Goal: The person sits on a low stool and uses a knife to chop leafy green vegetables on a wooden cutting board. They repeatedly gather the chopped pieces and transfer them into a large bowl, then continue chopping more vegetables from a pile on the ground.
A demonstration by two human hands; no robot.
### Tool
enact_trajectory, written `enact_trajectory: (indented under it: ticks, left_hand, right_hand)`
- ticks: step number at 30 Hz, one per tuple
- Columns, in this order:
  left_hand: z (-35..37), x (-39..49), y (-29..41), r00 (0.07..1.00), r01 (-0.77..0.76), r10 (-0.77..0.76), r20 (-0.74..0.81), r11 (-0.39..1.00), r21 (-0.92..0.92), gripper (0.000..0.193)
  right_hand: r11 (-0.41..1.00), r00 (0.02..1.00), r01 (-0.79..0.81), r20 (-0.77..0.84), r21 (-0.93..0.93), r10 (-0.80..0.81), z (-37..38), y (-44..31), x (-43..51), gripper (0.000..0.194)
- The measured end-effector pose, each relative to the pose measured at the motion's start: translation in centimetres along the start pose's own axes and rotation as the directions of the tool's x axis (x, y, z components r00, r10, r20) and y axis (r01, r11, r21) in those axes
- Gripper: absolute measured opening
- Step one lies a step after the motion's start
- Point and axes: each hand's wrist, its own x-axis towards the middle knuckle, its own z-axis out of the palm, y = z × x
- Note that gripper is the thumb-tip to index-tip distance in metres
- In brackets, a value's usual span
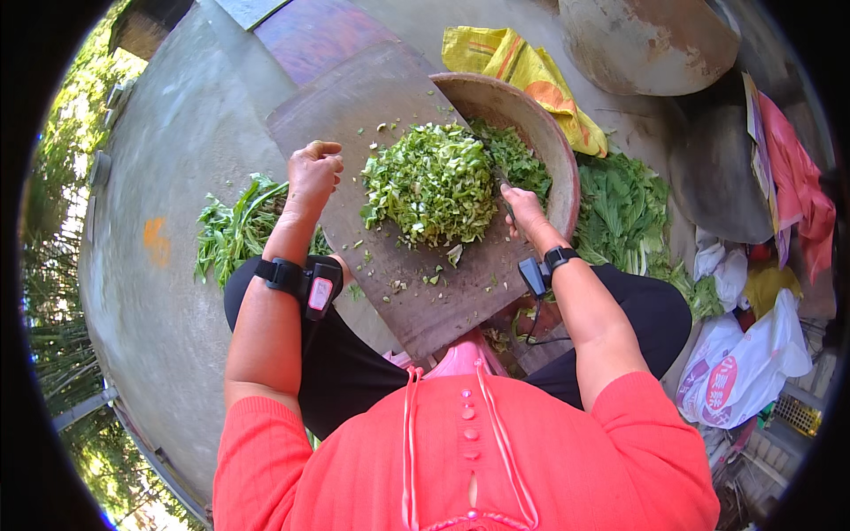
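Note:
A heap of chopped leafy greens (435,186) lies on a wide board (325,99) before me, with loose bits scattered about it. My right hand (526,211) grips the handle of a dark-bladed knife (498,170) at the heap's right side; part of the blade is hidden. To the left of the heap, my left hand (315,172) is raised over the board's left edge with its fingers curled; whether it holds something small cannot be told. More chopped greens (514,159) lie in a large round basin (566,152), whose left part is under the board.
Whole leafy greens (621,206) lie right of the basin, and a bunch of greens (229,232) lies on the floor at left. A yellow woven sack (495,56) lies behind the basin. Large round vessels (651,46) and a white plastic bag (744,372) stand at right.

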Motion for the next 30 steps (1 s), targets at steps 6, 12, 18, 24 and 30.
enact_trajectory:
  ticks: [6, 12, 18, 24, 30]
  left_hand:
    - [-0.4, -0.7, 0.0, 1.000, -0.021, 0.021, -0.014, 0.999, -0.028, 0.028]
    - [-0.8, -1.1, -0.3, 0.999, -0.050, 0.049, -0.024, 0.997, -0.063, 0.028]
    - [-1.4, -1.5, -0.7, 0.997, -0.072, 0.070, -0.036, 0.995, -0.068, 0.029]
    - [-1.7, -1.5, -0.5, 0.996, -0.086, 0.082, -0.045, 0.993, -0.082, 0.030]
    - [-2.1, -1.5, -0.9, 0.995, -0.086, 0.082, -0.054, 0.994, -0.073, 0.030]
  right_hand:
    - [0.719, 0.840, 0.402, -0.084, -0.567, -0.536, 2.9, -2.5, -3.4, 0.046]
    - [0.709, 0.903, 0.240, -0.116, -0.663, -0.413, 7.1, -3.9, -3.8, 0.040]
    - [0.718, 0.856, 0.293, -0.163, -0.631, -0.491, 9.6, -4.8, -4.5, 0.036]
    - [0.698, 0.910, 0.178, -0.154, -0.694, -0.385, 10.5, -6.6, -3.6, 0.036]
    - [0.658, 0.931, 0.238, -0.026, -0.715, -0.365, 11.6, -5.7, -4.4, 0.040]
